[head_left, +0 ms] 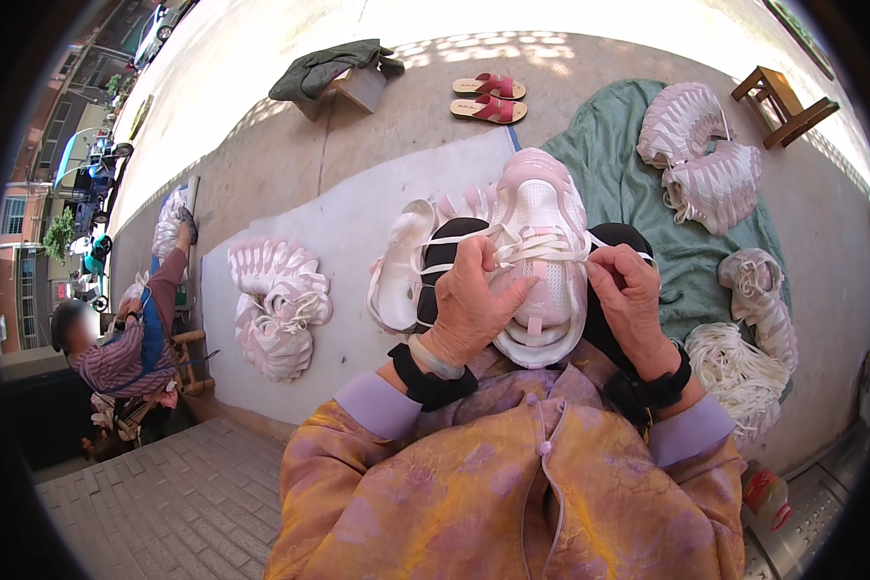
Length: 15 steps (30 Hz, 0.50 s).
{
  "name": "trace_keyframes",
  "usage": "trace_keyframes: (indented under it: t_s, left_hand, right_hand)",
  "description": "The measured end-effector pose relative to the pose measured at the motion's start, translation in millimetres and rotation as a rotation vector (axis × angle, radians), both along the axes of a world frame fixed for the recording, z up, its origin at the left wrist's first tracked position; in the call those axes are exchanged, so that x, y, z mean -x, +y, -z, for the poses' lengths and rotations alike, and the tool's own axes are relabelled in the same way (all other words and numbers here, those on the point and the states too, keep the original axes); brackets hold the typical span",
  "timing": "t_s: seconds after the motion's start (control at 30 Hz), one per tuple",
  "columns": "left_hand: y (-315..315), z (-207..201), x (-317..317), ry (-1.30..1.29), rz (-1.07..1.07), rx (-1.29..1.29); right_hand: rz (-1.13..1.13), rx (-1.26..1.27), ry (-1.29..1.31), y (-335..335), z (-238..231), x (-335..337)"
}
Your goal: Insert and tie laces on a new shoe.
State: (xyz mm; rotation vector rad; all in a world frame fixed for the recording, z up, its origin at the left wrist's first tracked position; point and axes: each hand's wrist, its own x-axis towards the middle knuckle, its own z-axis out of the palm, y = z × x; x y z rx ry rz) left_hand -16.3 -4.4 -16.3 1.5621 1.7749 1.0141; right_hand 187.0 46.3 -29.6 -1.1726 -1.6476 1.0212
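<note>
- Far left: a co-worker seated low, head bent.
- Left: a curved row of pink-and-white shoes, nested together on a white sheet.
- Left of the lap: a separate open shoe, beside the person's left knee.
- Left hand: at the near left side of the worked shoe. Fingers curled by the lace, thumb stretched across the tongue, a gap between them. Whether the fingers have hold of the lace cannot be told.
- Centre: the worked shoe, on the lap between the two hands, pink end away from the body, opening toward it. The white lace crosses its upper, just beyond the left thumb.
- Right hand: at the shoe's right edge. Thumb and forefinger pinched together on the lace; the shoe body lies immediately left of the fingertips.
- Right: a green cloth under a second curved row of shoes; nearer, a bundle of loose white laces.
- Far right: a wooden stool.
</note>
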Motion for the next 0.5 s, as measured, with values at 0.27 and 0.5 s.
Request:
trace_keyframes:
  t_s: [0.27,0.5]
  left_hand:
    - [-7,-4,0,0.376,0.237,-0.297]
    - [-10,-1,1,0.240,0.149,-0.169]
  right_hand:
    - [-0.233,-0.493,-0.456,1,-23,39]
    - [-0.235,-0.435,-0.504,4,-12,54]
